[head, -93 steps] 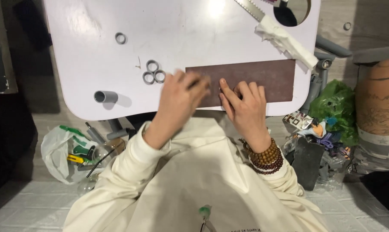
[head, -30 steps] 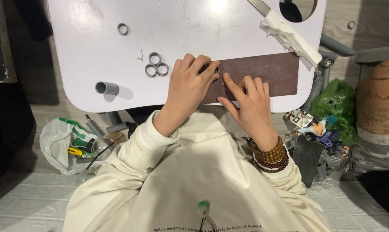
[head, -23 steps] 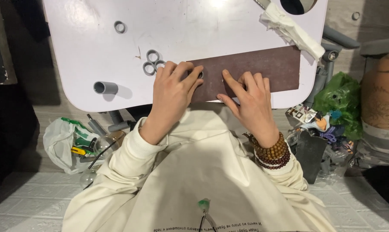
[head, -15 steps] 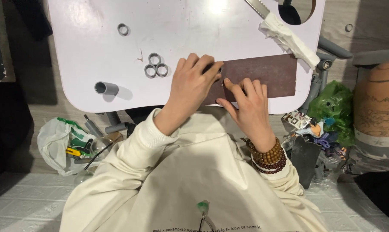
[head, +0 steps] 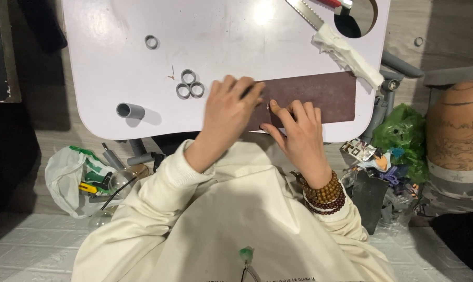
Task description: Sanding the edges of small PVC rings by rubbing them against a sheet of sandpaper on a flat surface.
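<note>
Both hands rest on the brown sandpaper sheet (head: 320, 96) that lies along the near edge of our white table (head: 116, 62). Our left hand (head: 227, 110) curls over the sheet's left end with fingers bent, pressing something small beneath them; what it grips we cannot tell, since the fingers hide it. Our right hand (head: 298, 137) lies flat and open on the sheet just beside the left, fingers spread, holding the paper down. Compared with half a second ago, our left hand has kept its place at the sheet's left end after sliding left and back in the frames before, while our right hand has not shifted. Three grey rings (head: 189, 84) sit in a cluster just left of our left hand, unmoved, as are the single ring (head: 151, 42) farther up and the short grey tube (head: 129, 110) near the table's left edge.
</note>
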